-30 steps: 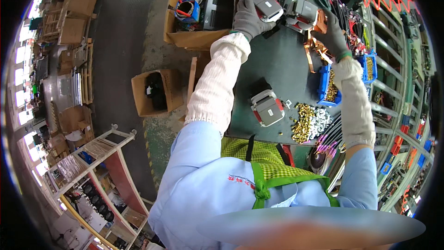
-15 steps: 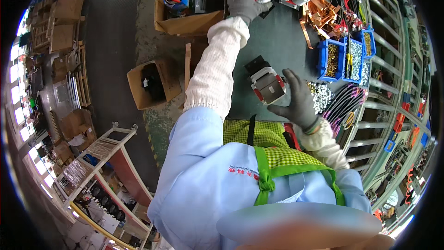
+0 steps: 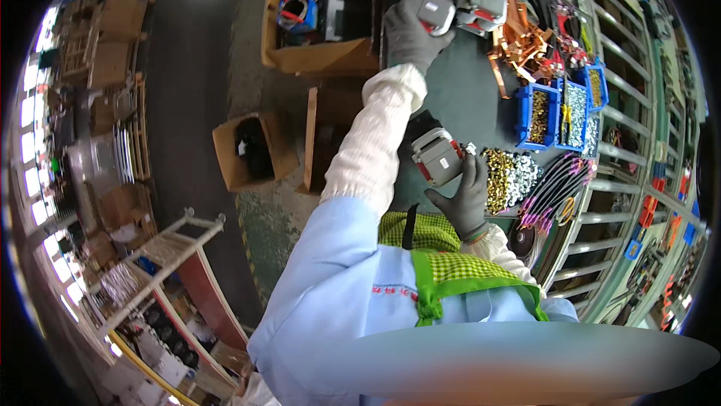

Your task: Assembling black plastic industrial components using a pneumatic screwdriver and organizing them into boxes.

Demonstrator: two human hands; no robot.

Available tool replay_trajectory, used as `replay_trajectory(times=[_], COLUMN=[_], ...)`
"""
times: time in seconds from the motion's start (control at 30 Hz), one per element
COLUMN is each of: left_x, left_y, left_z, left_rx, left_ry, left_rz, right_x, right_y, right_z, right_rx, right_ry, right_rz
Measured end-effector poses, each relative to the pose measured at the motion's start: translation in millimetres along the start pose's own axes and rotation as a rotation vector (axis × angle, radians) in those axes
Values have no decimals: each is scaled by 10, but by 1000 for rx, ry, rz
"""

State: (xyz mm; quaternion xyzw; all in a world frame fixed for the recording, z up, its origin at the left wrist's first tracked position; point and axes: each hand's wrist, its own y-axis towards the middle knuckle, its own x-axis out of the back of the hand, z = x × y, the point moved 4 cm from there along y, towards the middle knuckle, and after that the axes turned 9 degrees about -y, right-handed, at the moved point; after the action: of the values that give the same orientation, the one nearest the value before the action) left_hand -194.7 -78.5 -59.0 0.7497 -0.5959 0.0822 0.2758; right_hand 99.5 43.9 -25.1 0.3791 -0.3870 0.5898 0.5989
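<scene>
My left hand (image 3: 409, 36), in a grey glove, is stretched far out and grips a grey and red coil block (image 3: 435, 9) near the far end of the dark workbench (image 3: 466, 102). My right hand (image 3: 467, 199), also gloved, is close to my body and holds a second grey and red coil block (image 3: 437, 156) just above the bench. A third similar block (image 3: 483, 4) stands right of the one in my left hand.
An open cardboard box (image 3: 323, 15) with parts stands left of the bench, a smaller box (image 3: 251, 149) on the floor. Copper strips (image 3: 522, 38), blue bins (image 3: 559, 109) of small hardware, a loose screw pile (image 3: 507, 177) and cables (image 3: 552, 192) lie on the right.
My right hand came back from the far right of the bench to the coil block near my body and took hold of it. My left hand stays on its block.
</scene>
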Motion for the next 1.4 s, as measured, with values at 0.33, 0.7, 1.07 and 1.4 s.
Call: replay_trajectory(times=[0.33, 0.7, 1.07, 1.4], left_x=[523, 838, 836, 1481], left_y=[-73, -1452, -1887, -2625], left_z=[217, 683, 565, 472], left_rx=[-128, 215, 310, 605], left_ry=[95, -41, -78, 7], left_rz=[195, 599, 601, 443], right_x=[-141, 97, -20, -116], right_y=[336, 1530, 1896, 2142], right_z=[-292, -872, -836, -790], right_rx=[102, 60, -277, -284], right_ry=[173, 99, 99, 208], right_rz=[71, -270, -389, -376])
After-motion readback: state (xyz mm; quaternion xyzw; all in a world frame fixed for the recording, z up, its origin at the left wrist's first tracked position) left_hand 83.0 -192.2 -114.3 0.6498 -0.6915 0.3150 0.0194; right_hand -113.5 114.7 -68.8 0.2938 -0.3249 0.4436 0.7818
